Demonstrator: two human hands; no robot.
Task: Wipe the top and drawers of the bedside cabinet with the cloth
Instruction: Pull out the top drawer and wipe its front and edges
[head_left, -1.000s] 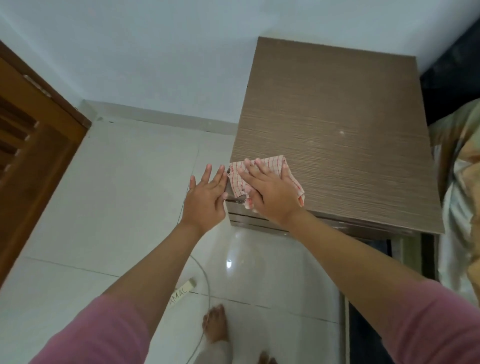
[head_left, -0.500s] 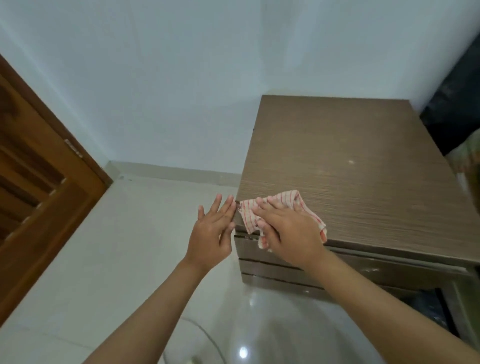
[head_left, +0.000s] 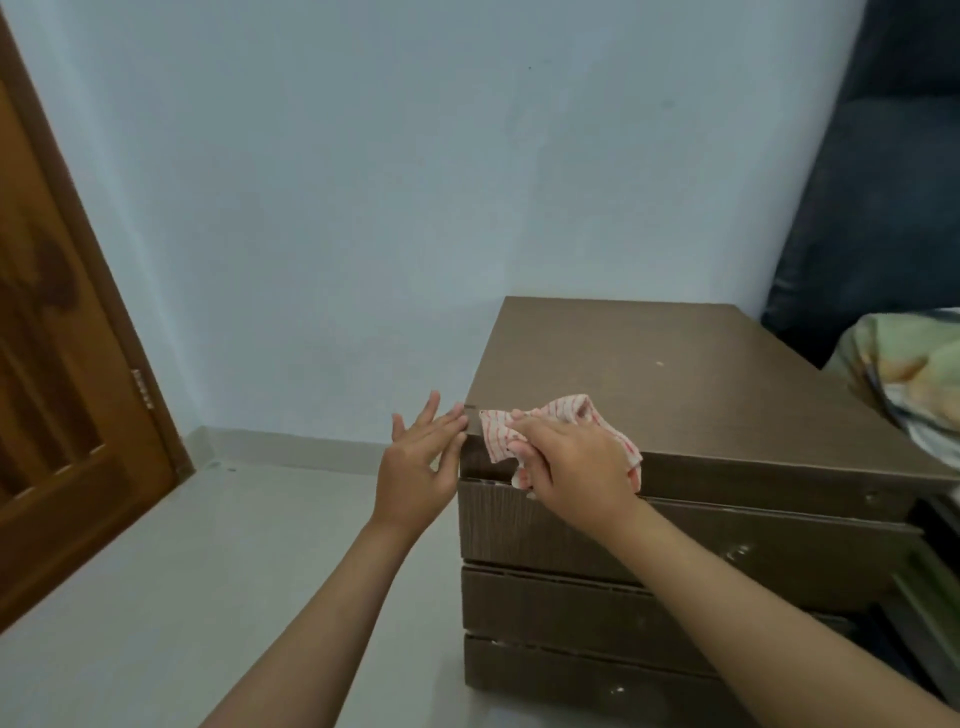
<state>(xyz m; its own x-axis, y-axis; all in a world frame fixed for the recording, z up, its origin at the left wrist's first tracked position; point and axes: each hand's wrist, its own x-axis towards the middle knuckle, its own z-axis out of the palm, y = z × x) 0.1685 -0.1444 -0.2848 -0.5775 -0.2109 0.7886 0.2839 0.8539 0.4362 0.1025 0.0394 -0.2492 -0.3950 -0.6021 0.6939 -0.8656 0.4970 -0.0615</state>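
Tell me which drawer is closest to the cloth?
The top drawer, right under the cloth; the two lower drawers sit further down.

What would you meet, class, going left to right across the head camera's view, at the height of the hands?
wooden door → left hand → cloth, gripped by the right hand → bedside cabinet → patterned bedding.
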